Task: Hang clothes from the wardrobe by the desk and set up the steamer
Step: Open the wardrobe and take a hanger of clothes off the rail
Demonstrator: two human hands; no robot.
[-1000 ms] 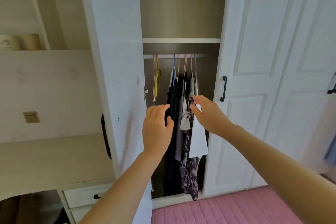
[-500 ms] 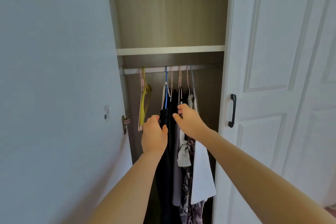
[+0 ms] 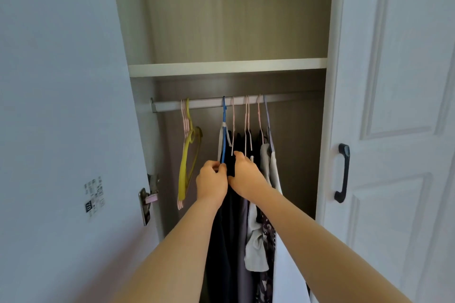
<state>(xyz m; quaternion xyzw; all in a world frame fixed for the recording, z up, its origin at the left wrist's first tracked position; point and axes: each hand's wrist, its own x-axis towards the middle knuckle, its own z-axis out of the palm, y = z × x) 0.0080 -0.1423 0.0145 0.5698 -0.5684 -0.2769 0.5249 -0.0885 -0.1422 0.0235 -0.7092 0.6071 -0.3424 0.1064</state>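
Inside the open wardrobe a metal rail (image 3: 209,104) carries several hangers with clothes. A dark garment (image 3: 221,241) hangs from a blue hanger (image 3: 224,130), leftmost of the clothed hangers. My left hand (image 3: 211,183) pinches the lower end of the blue hanger at the garment's shoulder. My right hand (image 3: 246,176) grips the dark fabric just to the right of it, fingers curled into the cloth. Further right hang a grey piece, a patterned garment (image 3: 267,241) and a white garment (image 3: 275,174) on pink hangers. No steamer is in view.
Empty yellow and pink hangers (image 3: 188,155) hang at the rail's left end. A shelf (image 3: 226,66) runs above the rail. The open left door (image 3: 61,130) with a hinge (image 3: 147,197) stands close on the left; the shut right door has a black handle (image 3: 342,172).
I have moved closer to the wardrobe and the view has tilted up. Both hands have risen from the hanging clothes to the shoulder of the dark garment at the blue hanger.
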